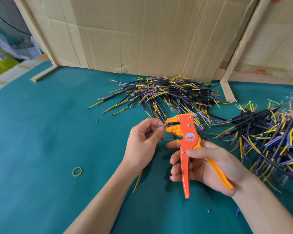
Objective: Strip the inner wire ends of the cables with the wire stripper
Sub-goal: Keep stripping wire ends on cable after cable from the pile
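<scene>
Green mat [49, 132], cable piles upper right. Left hand [142, 141] pinches a cable's wire ends [160, 126] into the stripper [186, 137] at centre; right hand [208, 166] wraps its handles. Shallow seating risks nicked strands.

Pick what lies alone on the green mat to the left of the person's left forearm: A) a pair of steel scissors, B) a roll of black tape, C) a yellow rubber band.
C: a yellow rubber band lies flat on the green mat, apart from the left forearm.
</scene>
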